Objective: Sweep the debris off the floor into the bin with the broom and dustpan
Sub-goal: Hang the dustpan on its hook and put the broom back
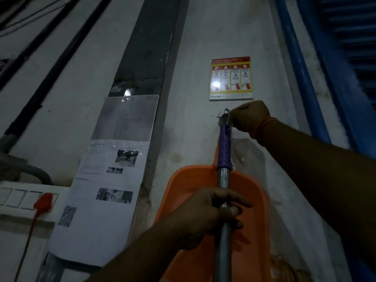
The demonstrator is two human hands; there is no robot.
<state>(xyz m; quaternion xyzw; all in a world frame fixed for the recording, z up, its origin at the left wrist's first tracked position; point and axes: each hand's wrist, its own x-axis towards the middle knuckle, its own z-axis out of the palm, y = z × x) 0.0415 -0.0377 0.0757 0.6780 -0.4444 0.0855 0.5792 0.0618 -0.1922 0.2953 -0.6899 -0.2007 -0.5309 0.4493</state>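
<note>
Broom (223,180) rigid and light, left hand (205,216) wrapped round metal shaft, right hand (250,119) pinching hanging loop; mid-shaft hold judged best.

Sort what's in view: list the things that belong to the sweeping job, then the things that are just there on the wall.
For the job:
broom handle, gripped by the left hand; the right hand pinches at its top end
orange dustpan behind the handle, against the wall

Just there:
fire extinguisher poster
printed sheets
switch panel with red plug
blue pipes
</note>
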